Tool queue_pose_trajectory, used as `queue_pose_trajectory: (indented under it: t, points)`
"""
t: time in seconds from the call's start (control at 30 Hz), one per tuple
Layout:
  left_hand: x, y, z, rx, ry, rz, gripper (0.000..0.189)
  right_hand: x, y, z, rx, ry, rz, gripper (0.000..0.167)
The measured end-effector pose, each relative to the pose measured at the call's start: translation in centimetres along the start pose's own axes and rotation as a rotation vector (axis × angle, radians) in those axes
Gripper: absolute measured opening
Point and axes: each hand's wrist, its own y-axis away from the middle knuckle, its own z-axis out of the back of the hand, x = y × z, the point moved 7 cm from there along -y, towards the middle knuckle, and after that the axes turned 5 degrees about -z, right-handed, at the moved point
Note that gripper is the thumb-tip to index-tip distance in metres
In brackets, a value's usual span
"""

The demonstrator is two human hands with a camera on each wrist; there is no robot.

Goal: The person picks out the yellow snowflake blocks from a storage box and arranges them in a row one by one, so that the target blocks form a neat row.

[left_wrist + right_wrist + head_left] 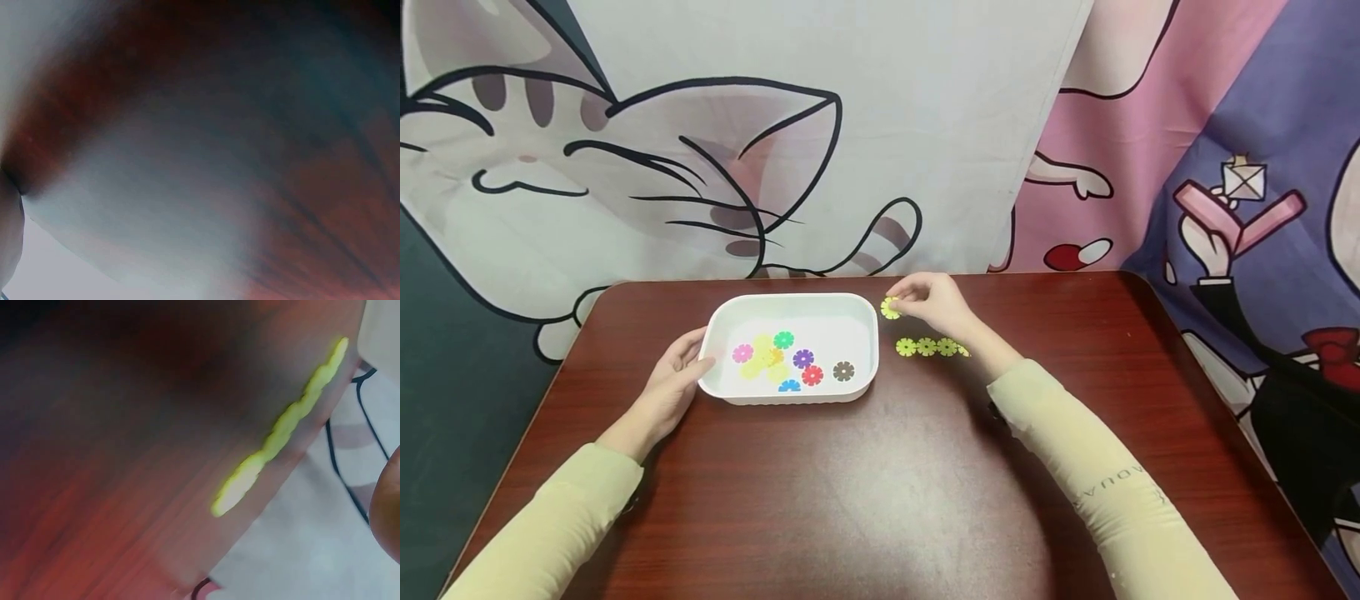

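A white tray (788, 398) stands on the table with several flower-shaped plastic discs in it, among them a red disc (812, 375), a purple disc (803, 358) and a brown disc (843, 371). My left hand (668, 379) grips the tray's left end, thumb over the rim. Beyond the tray's right end, my right hand (934, 302) pinches a yellow-green flower-shaped disc (890, 308) between thumb and fingers. Nearer to me lies a row of similar yellow-green discs (927, 347), its right end partly hidden by my right forearm. The row (287, 428) also shows in the right wrist view.
The brown table (850, 500) extends toward me and to both sides. A cloth with cartoon figures (940, 125) hangs behind its far edge. The left wrist view is mostly blurred.
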Motion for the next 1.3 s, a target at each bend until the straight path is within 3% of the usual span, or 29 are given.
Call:
queue_pose_trajectory:
  t: [0.63,0.93,1.3]
  points:
    - [0.1,-0.1,0.2,0.013,-0.029,0.009,0.049,-6.0,4.3,6.7,-0.048,0.05,-0.072,0.015]
    - [0.0,-0.2,0.1,0.017,-0.049,0.011,0.053,-7.7,5.5,9.0,-0.062,0.153,-0.095,0.015]
    - [0.1,-0.3,0.1,0.021,-0.04,0.002,0.052,-9.6,6.4,9.7,0.04,0.263,-0.151,0.011]
